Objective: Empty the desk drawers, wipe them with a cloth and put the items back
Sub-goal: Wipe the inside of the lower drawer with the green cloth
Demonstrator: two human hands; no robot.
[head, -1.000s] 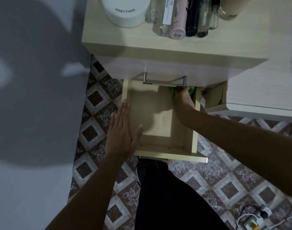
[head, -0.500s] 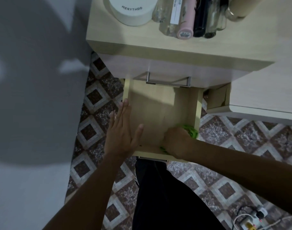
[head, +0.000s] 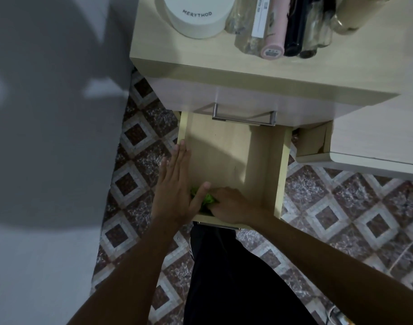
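Observation:
The lower drawer (head: 226, 151) of the light wooden desk is pulled out, and nothing lies on its bare wooden bottom. My right hand (head: 233, 204) grips a bunched green cloth (head: 206, 200) at the drawer's near left corner, against the front panel. Most of the cloth is hidden under my fingers. My left hand (head: 177, 184) lies flat with straight fingers on the drawer's left wall, its thumb over the cloth. Above, the upper drawer (head: 245, 99) with a metal bar handle (head: 244, 117) is nearly closed.
On the desk top (head: 224, 59) stand a white round jar (head: 196, 15) and several bottles and tubes (head: 282, 24). A lighter desk section (head: 376, 141) juts out at right. Patterned floor tiles surround the drawer; a grey wall runs along the left. My dark trouser leg (head: 236, 277) is below the drawer.
My right hand dragged the cloth from the drawer's far right corner to the near right, then across to the near left corner. The left hand stayed on the left wall.

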